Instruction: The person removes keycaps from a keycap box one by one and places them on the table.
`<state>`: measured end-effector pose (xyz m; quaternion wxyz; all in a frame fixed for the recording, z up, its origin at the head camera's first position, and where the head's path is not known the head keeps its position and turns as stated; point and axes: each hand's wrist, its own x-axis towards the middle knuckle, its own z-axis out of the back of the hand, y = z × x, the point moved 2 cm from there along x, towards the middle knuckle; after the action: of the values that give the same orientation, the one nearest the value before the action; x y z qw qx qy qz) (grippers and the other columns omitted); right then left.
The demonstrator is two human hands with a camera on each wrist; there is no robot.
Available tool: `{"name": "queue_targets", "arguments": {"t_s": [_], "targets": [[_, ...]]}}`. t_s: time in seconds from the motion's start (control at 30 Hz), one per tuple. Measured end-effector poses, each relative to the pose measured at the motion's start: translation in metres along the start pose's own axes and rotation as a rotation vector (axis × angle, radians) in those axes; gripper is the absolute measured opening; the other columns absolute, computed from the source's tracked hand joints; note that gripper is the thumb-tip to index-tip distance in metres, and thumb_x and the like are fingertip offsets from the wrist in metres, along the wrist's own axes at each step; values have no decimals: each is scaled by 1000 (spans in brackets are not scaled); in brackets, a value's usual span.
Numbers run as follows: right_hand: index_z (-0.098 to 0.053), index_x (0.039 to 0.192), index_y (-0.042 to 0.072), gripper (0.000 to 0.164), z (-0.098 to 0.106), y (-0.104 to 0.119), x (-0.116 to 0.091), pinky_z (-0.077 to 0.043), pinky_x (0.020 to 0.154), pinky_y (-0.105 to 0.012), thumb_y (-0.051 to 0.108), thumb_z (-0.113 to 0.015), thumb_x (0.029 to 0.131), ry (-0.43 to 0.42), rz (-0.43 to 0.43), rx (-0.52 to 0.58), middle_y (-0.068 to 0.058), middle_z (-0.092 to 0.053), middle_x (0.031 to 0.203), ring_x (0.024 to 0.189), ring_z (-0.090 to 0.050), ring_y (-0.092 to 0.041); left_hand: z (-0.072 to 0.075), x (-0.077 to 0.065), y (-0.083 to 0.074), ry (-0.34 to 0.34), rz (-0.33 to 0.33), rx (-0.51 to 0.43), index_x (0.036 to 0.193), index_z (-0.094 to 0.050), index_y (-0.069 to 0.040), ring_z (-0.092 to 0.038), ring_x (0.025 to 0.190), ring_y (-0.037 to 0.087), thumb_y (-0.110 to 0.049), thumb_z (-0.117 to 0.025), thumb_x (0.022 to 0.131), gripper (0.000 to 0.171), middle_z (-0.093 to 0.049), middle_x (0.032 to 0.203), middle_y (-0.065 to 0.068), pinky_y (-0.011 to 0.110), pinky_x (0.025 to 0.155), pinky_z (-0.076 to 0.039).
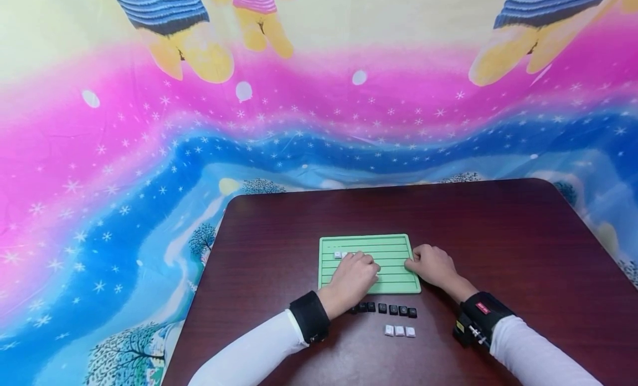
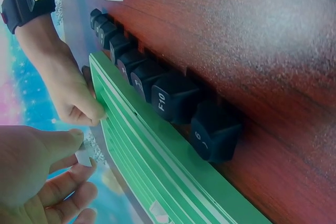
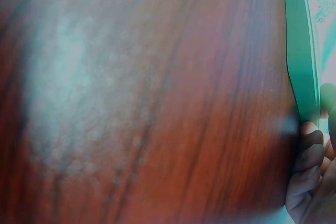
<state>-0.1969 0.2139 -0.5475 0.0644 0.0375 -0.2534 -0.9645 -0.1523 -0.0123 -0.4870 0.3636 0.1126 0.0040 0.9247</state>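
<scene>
My left hand is over the left half of a green ridged tray. In the left wrist view its thumb and forefinger pinch a small white keycap. White keycaps sit in one of the tray's slots, just beyond the left knuckles, which hide part of that row. At the tray's right edge my right hand grips the rim between thumb and curled fingers. The right wrist view shows those fingers at the tray's corner.
A row of black keycaps lies in front of the tray, its left end partly hidden by the left wrist. Nearer still are three white keycaps. All rest on a dark wooden table, with a printed cloth behind it.
</scene>
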Motion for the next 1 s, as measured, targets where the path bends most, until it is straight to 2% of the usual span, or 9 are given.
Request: {"name": "queue_targets", "arguments": {"t_s": [0.2, 0.47, 0.77, 1.0], "targets": [[-37, 55, 19, 41, 0, -1, 0, -18, 49, -24, 22, -65, 84, 0, 3, 5, 8, -28, 52, 48, -26, -11, 3, -3, -3, -18, -17, 2, 99, -77, -25, -62, 85, 9, -35, -73, 92, 13, -71, 93, -10, 22, 68, -45], [-37, 55, 19, 41, 0, -1, 0, -17, 49, -25, 23, -65, 84, -5, 5, 12, 8, -28, 52, 48, -26, -11, 5, -8, -6, -17, -35, 6, 99, -76, -25, -60, 84, 8, -35, -75, 90, 14, -71, 94, -10, 22, 73, -46], [-37, 55, 19, 41, 0, -1, 0, -18, 49, -25, 23, -66, 85, 1, 1, 1, 8, -28, 53, 48, -27, -11, 6, -14, -10, -10, -53, -11, 97, -76, -26, -59, 83, 8, -34, -73, 92, 10, -70, 92, -11, 20, 67, -40], [-37, 56, 18, 41, 0, -1, 0, -17, 49, -25, 23, -66, 85, -4, 0, 5, 7, -27, 53, 48, -25, -11, 9, -19, -14, -32, -72, -6, 94, -75, -26, -58, 82, 8, -35, -73, 91, 10, -69, 90, -11, 21, 66, -38]]}}
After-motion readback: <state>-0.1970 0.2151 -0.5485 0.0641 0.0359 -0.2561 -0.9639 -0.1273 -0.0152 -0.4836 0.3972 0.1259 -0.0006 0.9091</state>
